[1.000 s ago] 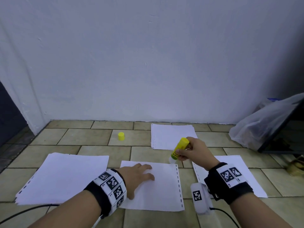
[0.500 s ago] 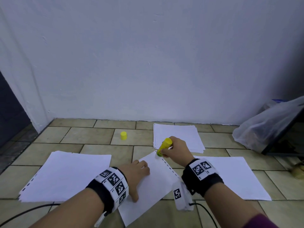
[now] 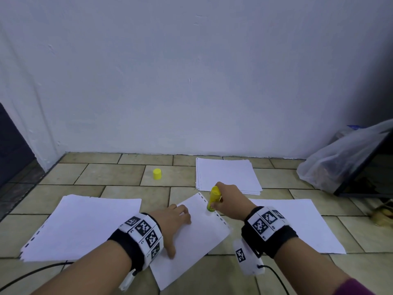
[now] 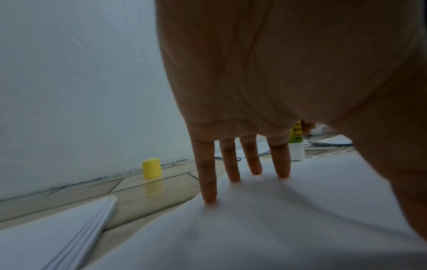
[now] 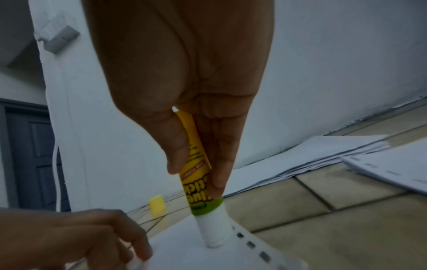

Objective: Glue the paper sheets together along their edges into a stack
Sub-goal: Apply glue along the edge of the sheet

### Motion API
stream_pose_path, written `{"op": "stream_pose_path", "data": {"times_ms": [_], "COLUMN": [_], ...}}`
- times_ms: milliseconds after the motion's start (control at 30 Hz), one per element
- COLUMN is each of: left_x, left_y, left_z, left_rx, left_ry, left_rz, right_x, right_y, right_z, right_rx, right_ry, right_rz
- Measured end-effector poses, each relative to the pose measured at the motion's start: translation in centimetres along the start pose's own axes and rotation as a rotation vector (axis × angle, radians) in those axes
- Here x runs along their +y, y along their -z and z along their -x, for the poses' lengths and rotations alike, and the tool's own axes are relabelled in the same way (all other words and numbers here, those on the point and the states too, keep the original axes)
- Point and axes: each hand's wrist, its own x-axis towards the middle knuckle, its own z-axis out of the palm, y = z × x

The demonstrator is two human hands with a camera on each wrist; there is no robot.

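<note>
Down on the tiled floor (image 3: 119, 174), seen from the head camera, the left hand (image 3: 173, 222) lies flat with fingers spread on a skewed perforated sheet (image 3: 197, 237), while the right hand (image 3: 230, 201) is wrapped round a yellow glue stick (image 3: 213, 199) whose tip meets the sheet's punched edge at 1 o'clock. Its cap (image 3: 157, 174) stands at 11 o'clock; paper stacks lie at 9 (image 3: 85, 222), 12 (image 3: 226, 175) and 3 o'clock (image 3: 297, 224). From the left wrist, straight fingers (image 4: 208, 175) press the paper. From the right wrist, thumb and fingers (image 5: 221, 160) pinch the tube, white glue (image 5: 213, 228) touching the sheet beside the holes.
</note>
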Motion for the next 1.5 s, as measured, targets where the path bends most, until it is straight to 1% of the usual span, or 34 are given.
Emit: {"op": "stream_pose_path", "data": {"times_ms": [133,333,433,533,633,700,833,933,1100,1200,1333,1433,1500], "left_x": [0.0,-0.1,0.1,0.4,1.1,1.6,2.2,2.3,1.7,1.8,2.9,3.4,3.3], "left_y": [0.2,0.2,0.1,0.1,0.2,0.2,-0.7,-1.1,-1.0,-0.8,-1.2,-1.5,-1.2], "left_z": [0.0,0.1,0.4,0.6,0.8,1.0,1.1,1.0,0.7,0.5,-0.2,-0.6,-0.6], "left_rx": [-0.018,-0.059,-0.058,-0.030,-0.028,-0.017,0.035,0.071,0.096,0.125,0.194,0.186,0.172], "left_ry": [0.004,0.020,0.023,0.054,0.084,0.109,0.114,0.136,0.170,0.222,0.292,0.335,0.333], "left_rz": [-0.002,-0.040,-0.059,-0.069,-0.081,-0.053,0.004,0.073,0.028,0.001,0.046,0.079,0.085], "right_x": [1.6,2.9,3.4,3.9,4.2,4.0,3.3,2.7,2.0,1.4,0.3,-0.4,-1.0], "right_y": [-0.2,0.3,0.9,1.5,1.7,1.6,1.3,0.9,0.2,-0.3,-1.3,-2.3,-2.7], "right_z": [2.0,3.5,3.5,3.5,3.2,3.0,2.6,2.2,1.4,0.8,-0.2,-1.0,-1.5], "right_rx": [-0.001,0.002,0.007,0.106,0.191,0.202,0.191,0.193,0.193,0.199,0.195,0.186,0.172], "right_ry": [-0.001,0.001,-0.034,-0.094,-0.114,-0.112,-0.085,-0.070,-0.043,-0.038,-0.028,0.009,0.036], "right_rz": [0.007,-0.067,-0.192,-0.332,-0.368,-0.394,-0.491,-0.504,-0.491,-0.533,-0.540,-0.491,-0.458]}}
